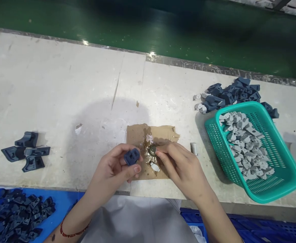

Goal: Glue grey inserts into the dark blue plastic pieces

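Observation:
Between the thumb and fingers of my left hand (120, 163) is a dark blue plastic part (131, 156). My right hand (179, 162) pinches a small, dark, round object (152, 150) over a wet, shiny patch on a piece of brown cardboard (135, 135). A small white-grey piece (154, 166) lies on the cardboard, just below the round object and between my hands. The two hands are apart.
A green basket (285, 187) of grey-white pieces stands at right, with dark blue parts (229, 94) piled behind it. Several blue parts (27, 152) lie at left, and more (23, 214) on a blue surface below. A small metallic cylinder (194, 148) is near my right hand.

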Tool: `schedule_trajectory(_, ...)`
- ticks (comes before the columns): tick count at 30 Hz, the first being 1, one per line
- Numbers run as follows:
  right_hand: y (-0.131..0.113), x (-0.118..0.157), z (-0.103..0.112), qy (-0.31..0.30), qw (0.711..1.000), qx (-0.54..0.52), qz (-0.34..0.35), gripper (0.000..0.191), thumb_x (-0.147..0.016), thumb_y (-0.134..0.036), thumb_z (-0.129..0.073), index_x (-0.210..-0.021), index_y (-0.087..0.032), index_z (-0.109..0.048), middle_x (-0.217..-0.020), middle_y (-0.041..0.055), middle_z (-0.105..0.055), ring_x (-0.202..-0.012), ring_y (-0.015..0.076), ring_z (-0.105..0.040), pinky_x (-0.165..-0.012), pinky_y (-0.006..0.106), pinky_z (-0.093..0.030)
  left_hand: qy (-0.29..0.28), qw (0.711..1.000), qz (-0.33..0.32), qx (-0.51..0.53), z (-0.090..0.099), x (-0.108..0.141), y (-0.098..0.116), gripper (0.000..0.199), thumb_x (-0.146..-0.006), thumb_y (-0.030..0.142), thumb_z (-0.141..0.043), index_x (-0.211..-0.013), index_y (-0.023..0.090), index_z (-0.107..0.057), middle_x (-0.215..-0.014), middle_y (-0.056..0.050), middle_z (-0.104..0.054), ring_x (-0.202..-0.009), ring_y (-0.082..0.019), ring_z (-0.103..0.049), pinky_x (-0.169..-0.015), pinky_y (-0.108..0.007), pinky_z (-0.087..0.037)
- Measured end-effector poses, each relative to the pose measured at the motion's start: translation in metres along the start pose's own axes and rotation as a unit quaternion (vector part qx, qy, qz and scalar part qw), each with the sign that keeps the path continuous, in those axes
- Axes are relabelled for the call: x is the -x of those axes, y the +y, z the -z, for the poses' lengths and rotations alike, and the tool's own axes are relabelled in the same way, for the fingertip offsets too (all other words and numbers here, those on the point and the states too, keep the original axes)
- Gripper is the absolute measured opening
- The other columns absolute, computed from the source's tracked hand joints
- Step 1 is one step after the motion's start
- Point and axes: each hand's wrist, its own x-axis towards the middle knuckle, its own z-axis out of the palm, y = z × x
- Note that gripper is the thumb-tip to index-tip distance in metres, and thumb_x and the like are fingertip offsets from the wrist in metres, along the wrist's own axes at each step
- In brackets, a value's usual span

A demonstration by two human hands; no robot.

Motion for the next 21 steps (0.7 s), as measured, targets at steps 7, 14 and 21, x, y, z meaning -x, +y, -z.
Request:
schedule_trajectory(7,0.000,0.002,-0.002,0.017,1.000,0.000,-0.001,0.015,-0.104,-0.016,-0.051,-0.092,-0.022,-0.057,-0.083,0.0029,-0.065,-0.079,0.0185,-0.065,-0.070,0.029,-0.047,-0.002,0.975,-0.091,-0.203,-0.004,0.004,-0.001,0.018,-0.102,0.035,-0.055,-0.111,0.024,-0.066,-0.108,-0.006,-0.066,-0.078,-0.015,-0.061,-0.060,-0.024,-0.048)
schedule_trajectory(14,0.001,0.003,-0.004,0.029,0.998,-0.037,-0.044,0.017,-0.103,-0.022,-0.053,-0.088,-0.023,-0.060,-0.079,0.0014,-0.067,-0.073,0.0170,-0.065,-0.066,0.028,-0.048,-0.043,0.912,-0.183,-0.366,0.000,0.005,-0.007,0.016,-0.104,0.023,-0.048,-0.118,0.023,-0.055,-0.106,-0.005,-0.065,-0.093,-0.018,-0.061,-0.077,-0.028,-0.048)
schedule_trajectory(21,-0.010,0.006,-0.006,0.116,0.939,-0.285,-0.154,0.015,-0.098,-0.031,-0.065,-0.085,-0.023,-0.065,-0.066,-0.0021,-0.065,-0.060,0.0137,-0.059,-0.055,0.025,-0.047,-0.061,0.888,-0.228,-0.395,-0.003,0.002,-0.007,0.016,-0.104,0.020,-0.044,-0.118,0.021,-0.052,-0.107,-0.007,-0.064,-0.096,-0.018,-0.062,-0.082,-0.028,-0.048)
